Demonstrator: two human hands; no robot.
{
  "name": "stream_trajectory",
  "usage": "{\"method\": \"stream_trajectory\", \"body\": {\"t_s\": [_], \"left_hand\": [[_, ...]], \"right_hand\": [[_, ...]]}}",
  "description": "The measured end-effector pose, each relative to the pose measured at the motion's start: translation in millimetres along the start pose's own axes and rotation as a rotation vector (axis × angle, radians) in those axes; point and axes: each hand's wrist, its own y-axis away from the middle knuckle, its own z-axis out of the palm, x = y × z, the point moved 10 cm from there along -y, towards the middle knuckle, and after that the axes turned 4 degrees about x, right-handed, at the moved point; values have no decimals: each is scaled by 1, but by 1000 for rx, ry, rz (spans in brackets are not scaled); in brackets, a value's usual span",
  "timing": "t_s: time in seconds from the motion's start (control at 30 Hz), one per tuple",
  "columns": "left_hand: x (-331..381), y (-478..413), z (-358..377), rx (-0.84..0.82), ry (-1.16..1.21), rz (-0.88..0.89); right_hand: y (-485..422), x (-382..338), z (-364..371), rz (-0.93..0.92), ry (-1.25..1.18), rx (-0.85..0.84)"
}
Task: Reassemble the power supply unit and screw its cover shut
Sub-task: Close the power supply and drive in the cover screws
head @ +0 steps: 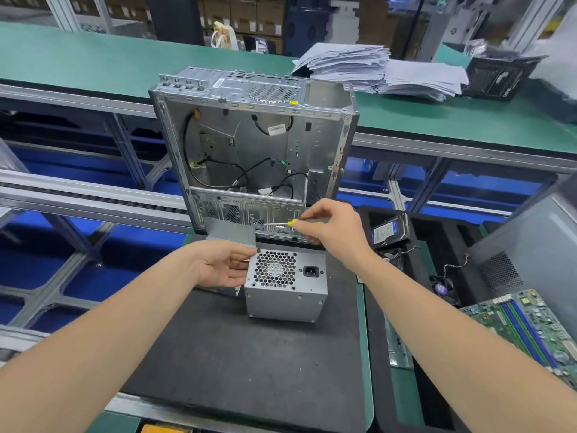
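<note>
The power supply (285, 285) stands on a dark mat (243, 354), between the two hands and a little nearer the person than either. The left hand (223, 265) lies against its left edge, thumb and forefinger pinching a small dark screw (258, 250) at the far left corner of its top face. The right hand (334, 228) hovers just beyond its far right corner, not touching it, fingers curled around a screwdriver (281, 224) with a yellow handle. The blurred shaft points left, above the far edge of the power supply.

The power supply is a grey metal box. Its face with the honeycomb fan grille and the black power socket points upward, the grille to the left and the socket to the right. The long side of that face runs left to right across the mat, and a plain side panel faces the person.

Directly behind the power supply stands an open computer case (256, 145) with loose black cables inside; its white sticker is too small to read. To the right of the power supply lies a hard drive (388, 232) with a blue and white label, also unreadable. Farther right and nearer the person is a green circuit board (524, 323).
</note>
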Motion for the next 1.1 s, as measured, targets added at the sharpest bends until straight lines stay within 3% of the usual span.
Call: {"method": "stream_trajectory", "body": {"t_s": [0.13,0.3,0.43,0.93,1.1], "left_hand": [[-2,1,0,12,25,3],[-4,-2,-1,38,22,11],[-6,-3,-1,23,8,4],[-5,-3,2,8,7,20],[-4,-2,2,12,0,27]], "right_hand": [[4,-33,12,-66,-145,-3],[11,-69,31,-326,116,-17],[19,-84,46,-440,170,-90],[19,-88,61,-461,216,-178],[19,-97,72,-474,269,-301]]}}
